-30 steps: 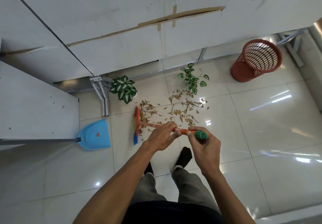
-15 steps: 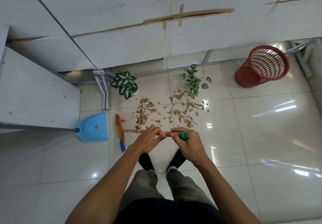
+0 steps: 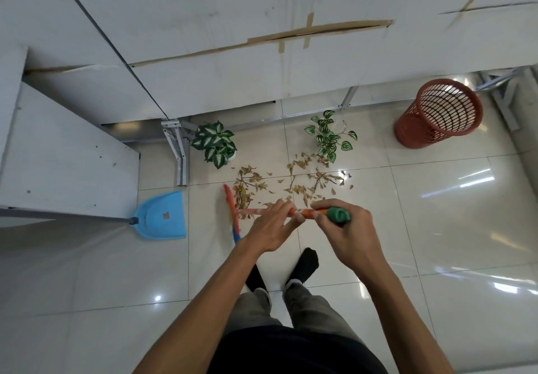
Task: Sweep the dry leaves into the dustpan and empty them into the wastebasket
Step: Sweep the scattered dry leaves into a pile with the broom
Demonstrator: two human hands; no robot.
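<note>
Dry brown leaves (image 3: 291, 183) lie scattered on the tiled floor in front of two plants. I hold an orange broom with a green cap; its head (image 3: 231, 212) rests on the floor at the left edge of the leaf pile. My left hand (image 3: 272, 228) grips the handle lower down. My right hand (image 3: 346, 229) grips the top near the green cap (image 3: 337, 215). The blue dustpan (image 3: 161, 216) lies on the floor to the left of the broom, its long handle running left. The red mesh wastebasket (image 3: 439, 113) stands at the far right near the wall.
Two small green potted plants (image 3: 215, 143) (image 3: 329, 134) stand by the wall behind the leaves. A white table (image 3: 58, 155) with a metal leg (image 3: 179, 155) sits on the left. My feet in black socks (image 3: 304, 266) are below the broom. Bare tiles spread to the right.
The broom head has shifted right, back against the left edge of the leaves, after swinging left toward the dustpan. Both hands moved right with the handle.
</note>
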